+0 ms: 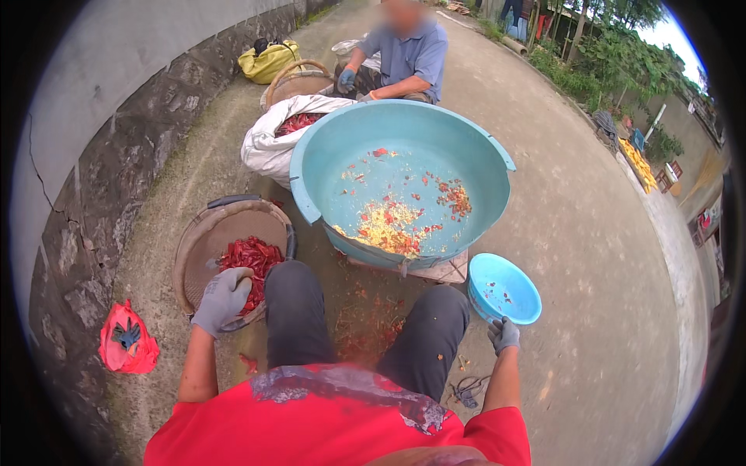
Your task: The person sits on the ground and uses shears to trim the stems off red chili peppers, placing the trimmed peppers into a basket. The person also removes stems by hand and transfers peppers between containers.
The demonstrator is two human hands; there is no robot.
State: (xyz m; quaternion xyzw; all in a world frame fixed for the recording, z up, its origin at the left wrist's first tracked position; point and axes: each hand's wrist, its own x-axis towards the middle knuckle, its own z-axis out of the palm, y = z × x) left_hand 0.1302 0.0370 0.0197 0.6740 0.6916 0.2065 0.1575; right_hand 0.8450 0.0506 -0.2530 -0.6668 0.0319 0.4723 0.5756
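Observation:
My left hand [224,300], in a grey work glove, reaches over the near side of a round woven basket [192,250]. Its fingers curl beside a heap of dried red chillies [250,254]; whether they pinch any is hidden. My right hand [505,336], gloved too, grips the near rim of a small bright-blue plastic basin [516,279] with a few red bits inside. Before my knees a large teal plastic tub [402,125], its rim broken at the left, holds pale yellow seeds [384,221] and red chilli pieces [456,198].
Opposite sits a person [408,58] with gloved hands. A white woven sack [265,145] of chillies leans by the tub. A pink plastic bag [131,343] lies left, near a stone wall base [70,250]. Scissors [468,391] lie on the concrete by my right leg.

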